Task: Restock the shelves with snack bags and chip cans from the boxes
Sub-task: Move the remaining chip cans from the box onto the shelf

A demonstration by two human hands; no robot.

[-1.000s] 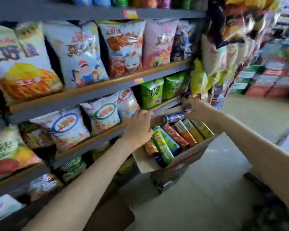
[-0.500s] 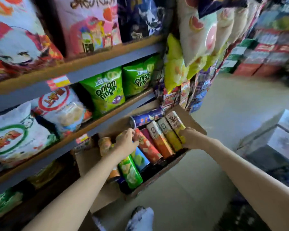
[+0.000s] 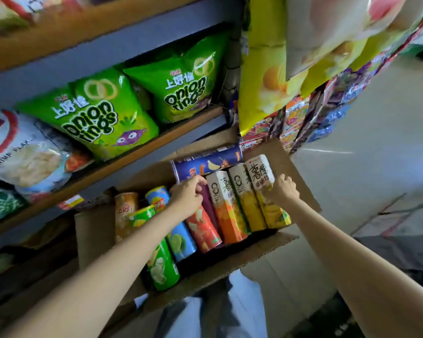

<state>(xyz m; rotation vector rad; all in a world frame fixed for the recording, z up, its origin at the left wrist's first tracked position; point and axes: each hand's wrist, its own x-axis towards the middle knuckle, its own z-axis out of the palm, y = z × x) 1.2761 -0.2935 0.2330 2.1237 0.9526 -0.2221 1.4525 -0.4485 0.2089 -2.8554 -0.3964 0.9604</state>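
Note:
An open cardboard box (image 3: pixel 266 250) below the shelves holds several chip cans lying side by side. My left hand (image 3: pixel 187 196) reaches into the box, its fingers curled over the top of the red can (image 3: pixel 203 228) and touching the blue can (image 3: pixel 205 164) that lies crosswise at the back. My right hand (image 3: pixel 282 190) grips the side of the rightmost yellow-and-white can (image 3: pixel 266 191). Beside that one lie another yellow can (image 3: pixel 246 198) and an orange can (image 3: pixel 226 211). Green (image 3: pixel 163 267), blue-lime (image 3: pixel 181 240) and orange (image 3: pixel 125 213) cans fill the left side.
Green onion-rings bags (image 3: pixel 103 113) and a shrimp-flakes bag (image 3: pixel 22 154) stand on the wooden shelf (image 3: pixel 137 152) above the box. Yellow chip bags (image 3: pixel 264 69) and small packets hang at the shelf end. Grey floor (image 3: pixel 364 154) spreads to the right. My legs show below the box.
The view has dropped and closed in on the box. My left hand moved from the green can up to the red and blue cans. My right hand slid up the rightmost yellow can.

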